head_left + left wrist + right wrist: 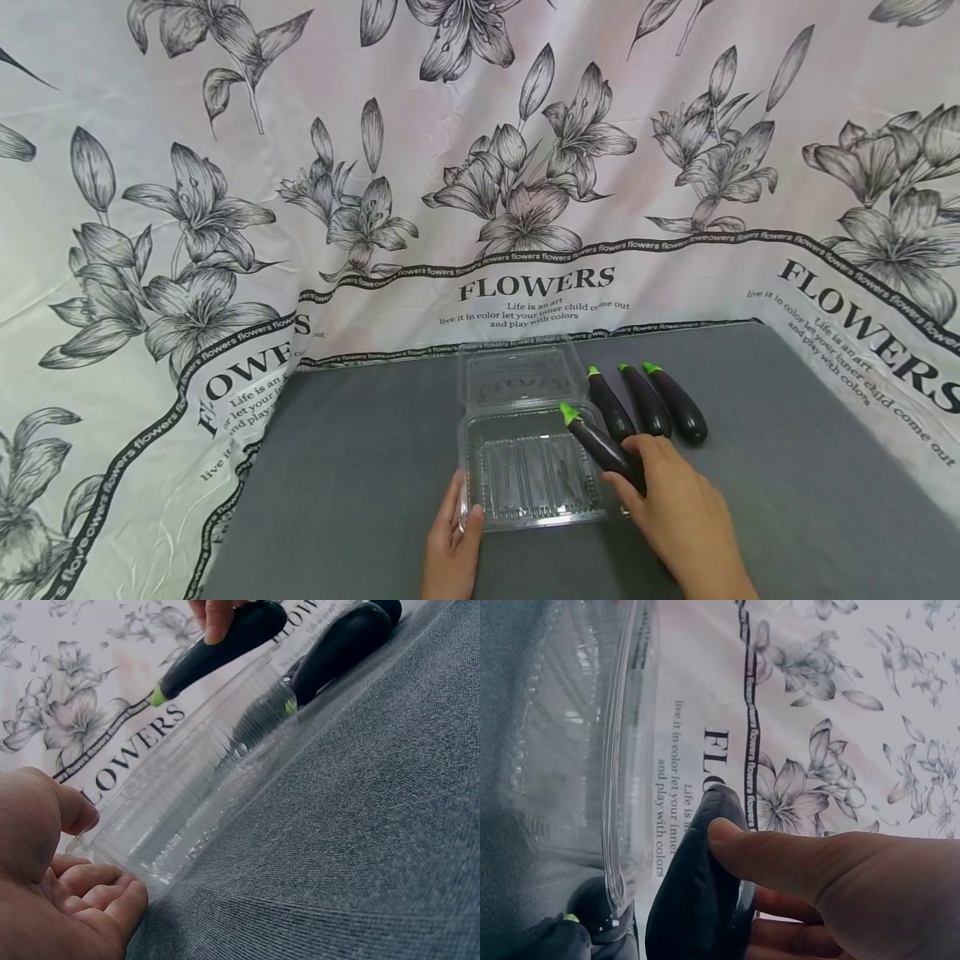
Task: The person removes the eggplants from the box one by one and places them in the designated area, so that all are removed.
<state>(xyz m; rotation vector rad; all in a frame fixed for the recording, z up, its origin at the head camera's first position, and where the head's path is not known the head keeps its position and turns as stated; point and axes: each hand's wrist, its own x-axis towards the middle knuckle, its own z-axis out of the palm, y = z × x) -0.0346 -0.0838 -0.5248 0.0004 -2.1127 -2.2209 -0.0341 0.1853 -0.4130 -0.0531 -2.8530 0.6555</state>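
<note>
A dark purple eggplant with a bright green cap is held in my right hand, tilted above the right side of a clear plastic clamshell container. In the right wrist view the thumb presses on this eggplant, with the fingers behind it. My left hand grips the container's near left corner, thumb at the rim and fingers along the outside. The container's lid stands open toward the back. Three more eggplants lie side by side on the table, right of the container.
Grey cloth covers the table. Behind it and along both sides hangs a white curtain printed with lilies and lettering. The lid reaches close to the table's back edge.
</note>
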